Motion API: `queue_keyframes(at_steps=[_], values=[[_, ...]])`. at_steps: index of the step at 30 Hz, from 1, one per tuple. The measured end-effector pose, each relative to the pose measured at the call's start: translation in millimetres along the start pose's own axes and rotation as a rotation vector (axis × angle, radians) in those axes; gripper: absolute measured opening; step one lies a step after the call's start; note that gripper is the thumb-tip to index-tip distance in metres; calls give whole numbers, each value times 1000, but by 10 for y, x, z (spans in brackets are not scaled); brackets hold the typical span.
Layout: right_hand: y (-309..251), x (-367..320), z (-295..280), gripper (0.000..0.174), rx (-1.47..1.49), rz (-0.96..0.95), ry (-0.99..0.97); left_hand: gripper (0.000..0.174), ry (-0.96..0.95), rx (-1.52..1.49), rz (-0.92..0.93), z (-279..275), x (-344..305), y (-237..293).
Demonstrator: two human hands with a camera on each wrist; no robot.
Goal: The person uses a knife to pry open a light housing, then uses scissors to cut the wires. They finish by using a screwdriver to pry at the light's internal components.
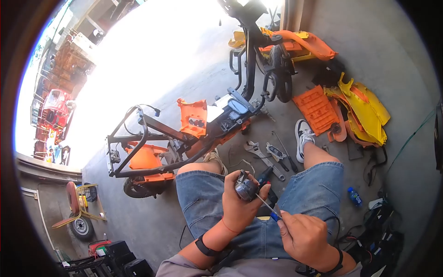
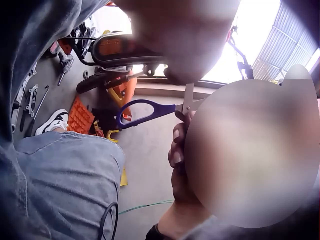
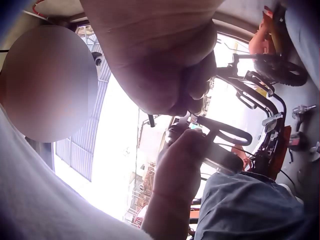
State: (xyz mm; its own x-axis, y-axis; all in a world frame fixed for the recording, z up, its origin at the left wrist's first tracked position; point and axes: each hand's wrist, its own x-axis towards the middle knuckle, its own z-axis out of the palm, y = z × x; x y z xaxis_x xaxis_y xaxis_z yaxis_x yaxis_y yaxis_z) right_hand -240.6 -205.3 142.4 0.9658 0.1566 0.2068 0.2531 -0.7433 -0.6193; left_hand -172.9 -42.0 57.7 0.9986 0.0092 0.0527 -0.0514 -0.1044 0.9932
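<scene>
In the head view, the left hand [image 1: 241,206] grips a round metal part [image 1: 246,188] over the lap. From the right, the right hand [image 1: 307,237] holds scissors [image 1: 276,215], a thin blade reaching the part. Spread scissors with a blue-purple handle loop [image 2: 142,114] show in the left wrist view; the right hand's fingers [image 2: 177,150] curl beside their pivot. The right wrist view has the left hand [image 3: 177,170] below the right hand [image 3: 160,65], the blade [image 3: 185,118] between them. Where the blade tip touches is hidden.
A stripped scooter frame [image 1: 152,131] stands ahead. On the floor lie a wrench [image 1: 265,159], a screwdriver [image 1: 288,157], orange panels [image 1: 316,111], yellow panels [image 1: 369,113] and a blue bottle [image 1: 355,196]. A chair [image 1: 74,203] and loose wheel [image 1: 82,227] are at left.
</scene>
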Motion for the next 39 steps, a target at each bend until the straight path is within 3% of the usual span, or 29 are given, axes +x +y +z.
queue_keyframes(at_steps=[3,8,10,19,39], values=[[-37,-27,-58,20,-61,-7,22,54,-90,-241,-77,99,21,37],[158,-32,-144,21,-158,-76,39,54,-213,-299,13,87,103,-40],[287,-1,-214,20,-134,-146,-4,57,-353,-292,-103,56,131,-50],[639,301,-472,17,-26,-198,-143,60,-626,-337,-200,47,379,-141],[1225,934,-334,14,257,-53,-437,55,-780,-428,-472,-19,841,-413]])
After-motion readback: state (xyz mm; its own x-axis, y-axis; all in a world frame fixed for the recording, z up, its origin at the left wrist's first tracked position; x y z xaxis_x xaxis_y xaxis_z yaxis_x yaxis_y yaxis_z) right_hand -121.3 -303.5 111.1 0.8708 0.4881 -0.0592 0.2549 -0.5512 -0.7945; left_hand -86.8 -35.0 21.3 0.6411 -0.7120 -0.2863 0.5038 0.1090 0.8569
